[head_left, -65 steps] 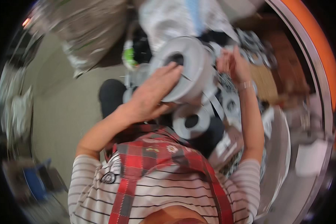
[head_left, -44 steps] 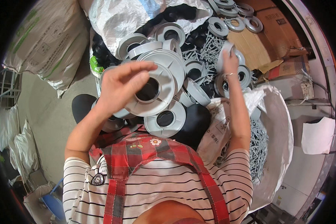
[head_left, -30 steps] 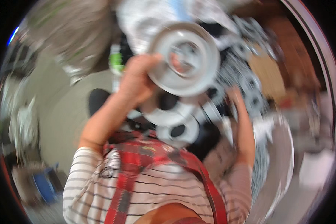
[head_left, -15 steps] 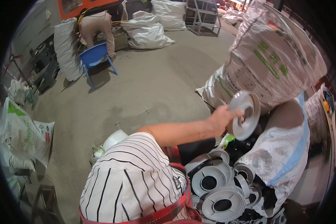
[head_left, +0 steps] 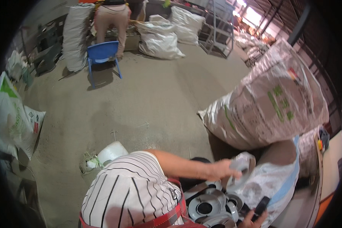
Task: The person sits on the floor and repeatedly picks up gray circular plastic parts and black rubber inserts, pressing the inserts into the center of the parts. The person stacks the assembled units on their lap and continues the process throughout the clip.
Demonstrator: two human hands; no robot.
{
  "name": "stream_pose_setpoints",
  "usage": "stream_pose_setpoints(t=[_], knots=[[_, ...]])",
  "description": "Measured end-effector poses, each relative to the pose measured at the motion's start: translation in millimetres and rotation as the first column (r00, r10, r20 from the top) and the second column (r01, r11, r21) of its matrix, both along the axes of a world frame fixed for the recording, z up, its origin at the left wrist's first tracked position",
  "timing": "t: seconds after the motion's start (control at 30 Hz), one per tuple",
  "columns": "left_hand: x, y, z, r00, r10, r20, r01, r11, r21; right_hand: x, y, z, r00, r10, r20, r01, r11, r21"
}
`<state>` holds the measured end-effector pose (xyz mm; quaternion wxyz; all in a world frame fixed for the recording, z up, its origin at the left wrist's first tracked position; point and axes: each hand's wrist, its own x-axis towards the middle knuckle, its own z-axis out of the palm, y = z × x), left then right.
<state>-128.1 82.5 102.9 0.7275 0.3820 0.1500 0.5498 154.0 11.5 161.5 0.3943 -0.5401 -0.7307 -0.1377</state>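
Note:
My left hand [head_left: 223,170] reaches out to the right, its fingers closed on the rim of a grey plastic flanged ring [head_left: 242,162] that is a little blurred. The ring is in front of the mouth of a white woven sack with a blue stripe [head_left: 279,184]. Low in the view, my right hand [head_left: 254,220] has its fingers around a small black plastic piece [head_left: 262,205]; the lower edge cuts this hand off. Between my body and the sack lies a heap of grey flanged rings [head_left: 199,202], partly hidden under my left arm.
A big stuffed white sack [head_left: 266,110] leans at the right. Farther off are a blue chair [head_left: 102,52], a bent-over person [head_left: 112,22], more white sacks [head_left: 159,38] and a metal step stand [head_left: 218,32]. A white container [head_left: 112,152] stands left of my sleeve.
My left hand and the grey ring have moved lower in the view, toward the striped sack. My right hand has come into view with the black piece. The view has tilted.

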Motion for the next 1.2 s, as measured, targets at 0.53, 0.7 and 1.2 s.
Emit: stream_pose_setpoints(t=[0.53,0.7,1.2], knots=[[-28.0,-37.6,-3.8,0.955,-0.116,-0.272,0.16,0.977,0.144,-117.4,1.6,6.2,0.843,0.412,0.344,-0.341,0.906,-0.249],[-27.6,-46.0,7.9,0.916,-0.285,-0.281,0.298,0.955,0.004,-107.7,-14.9,-5.1,0.76,0.453,0.465,-0.437,0.887,-0.15],[6.0,-61.7,8.6,0.918,-0.26,-0.298,0.29,0.955,0.062,-71.4,-28.9,-1.5,0.829,0.506,0.24,-0.452,0.857,-0.248]])
